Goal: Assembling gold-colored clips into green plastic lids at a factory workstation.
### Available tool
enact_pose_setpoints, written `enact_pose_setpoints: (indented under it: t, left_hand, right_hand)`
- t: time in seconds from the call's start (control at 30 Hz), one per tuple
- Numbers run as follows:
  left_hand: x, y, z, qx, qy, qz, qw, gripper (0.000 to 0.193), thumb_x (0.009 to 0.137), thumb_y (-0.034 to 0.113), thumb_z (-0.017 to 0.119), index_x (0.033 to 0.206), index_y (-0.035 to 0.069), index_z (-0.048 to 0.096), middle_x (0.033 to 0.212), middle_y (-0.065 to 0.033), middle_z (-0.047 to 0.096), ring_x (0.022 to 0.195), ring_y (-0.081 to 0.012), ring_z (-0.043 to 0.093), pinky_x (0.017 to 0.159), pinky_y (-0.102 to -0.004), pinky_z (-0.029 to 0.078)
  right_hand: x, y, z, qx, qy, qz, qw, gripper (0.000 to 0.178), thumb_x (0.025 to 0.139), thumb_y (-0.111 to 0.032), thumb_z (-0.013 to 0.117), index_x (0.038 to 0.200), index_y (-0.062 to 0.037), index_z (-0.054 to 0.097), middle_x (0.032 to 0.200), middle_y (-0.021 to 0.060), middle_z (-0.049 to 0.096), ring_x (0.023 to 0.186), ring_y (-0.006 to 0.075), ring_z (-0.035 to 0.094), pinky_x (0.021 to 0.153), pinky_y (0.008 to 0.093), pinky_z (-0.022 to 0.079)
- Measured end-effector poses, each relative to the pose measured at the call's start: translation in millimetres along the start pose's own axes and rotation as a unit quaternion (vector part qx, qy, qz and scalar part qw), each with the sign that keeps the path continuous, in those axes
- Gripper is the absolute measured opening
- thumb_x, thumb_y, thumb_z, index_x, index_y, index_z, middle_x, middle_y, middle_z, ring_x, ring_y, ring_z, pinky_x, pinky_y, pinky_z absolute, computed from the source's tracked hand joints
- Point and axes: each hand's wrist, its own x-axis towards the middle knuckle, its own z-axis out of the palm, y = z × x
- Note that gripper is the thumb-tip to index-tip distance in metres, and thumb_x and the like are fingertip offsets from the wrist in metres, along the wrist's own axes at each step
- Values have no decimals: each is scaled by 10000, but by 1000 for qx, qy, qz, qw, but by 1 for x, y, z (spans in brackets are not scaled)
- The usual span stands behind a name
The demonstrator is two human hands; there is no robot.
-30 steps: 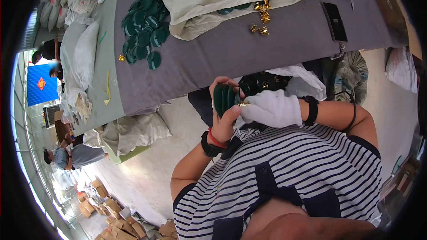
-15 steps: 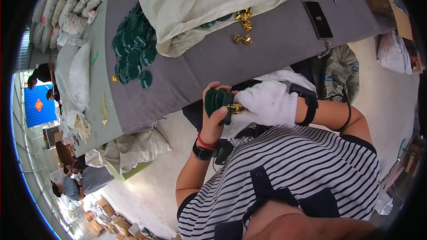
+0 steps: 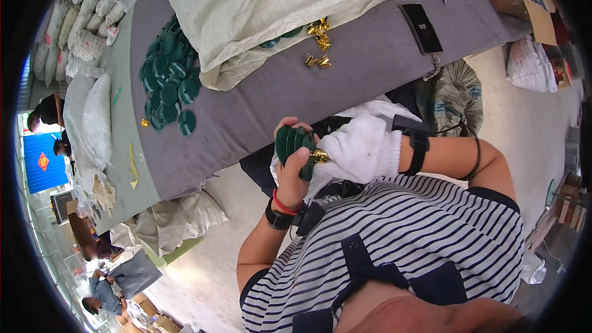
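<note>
The round discs (image 3: 287, 143) in the left hand (image 3: 291, 180) are dark green, and the little piece (image 3: 319, 156) beside them is shiny gold. The glove (image 3: 364, 149) is plain white. The thin wrist band (image 3: 283, 205) is red and both wrist straps (image 3: 419, 149) are black. The shirt (image 3: 407, 228) is white with thin dark blue stripes, and its collar (image 3: 445, 285) is plain dark blue. The tablecloth (image 3: 259, 111) is purply grey. The pile of discs (image 3: 169, 94) is dark green, the small bits (image 3: 322, 61) are gold, the big sack (image 3: 277, 6) is creamy white and the phone (image 3: 422, 29) is black. The bare table (image 3: 123, 126) is grey-green, with a yellow strip (image 3: 132, 169). The far panel (image 3: 54, 179) is bright blue with a red diamond (image 3: 44, 161).
</note>
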Motion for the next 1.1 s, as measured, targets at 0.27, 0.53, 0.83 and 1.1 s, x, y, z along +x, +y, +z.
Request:
enact_pose_setpoints:
  t: [0.27, 0.53, 0.83, 1.1]
  left_hand:
    - [-2, -23, -17, 89, 37, 102, 990, 648, 849, 248, 589, 1413, 51, 337, 1181, -108, 529, 1022, -214, 556, 929, -349, 452]
    - [-3, -93, -83, 157, 102, -19, 982, 675, 856, 202, 679, 1412, 43, 331, 1261, -118, 444, 1163, -246, 440, 1058, -381, 339]
    - [16, -123, -106, 636, -29, 70, 768, 803, 712, 229, 812, 1324, -70, 387, 1256, -277, 437, 1201, -444, 430, 1064, -497, 335]
    - [3, -99, -102, 471, -1, -7, 882, 717, 795, 195, 758, 1368, -10, 380, 1228, -200, 475, 1137, -350, 508, 920, -426, 475]
  right_hand:
    - [3, -12, 41, 153, -18, 53, 987, 209, 935, -220, 490, 1015, -73, 616, 976, 187, 632, 828, 333, 685, 660, 436, 551]
    - [-6, 52, 131, 415, -144, 72, 896, 240, 942, -196, 485, 1062, -23, 600, 1062, 186, 670, 912, 383, 661, 762, 433, 541]
    - [51, 78, 8, 53, 174, 391, 902, 378, 940, -380, 523, 987, -17, 616, 852, 168, 700, 799, 373, 707, 634, 500, 564]
    - [66, 110, 56, 31, 139, 390, 910, 264, 903, -233, 603, 1073, -32, 614, 1005, 170, 688, 941, 315, 705, 659, 486, 576]
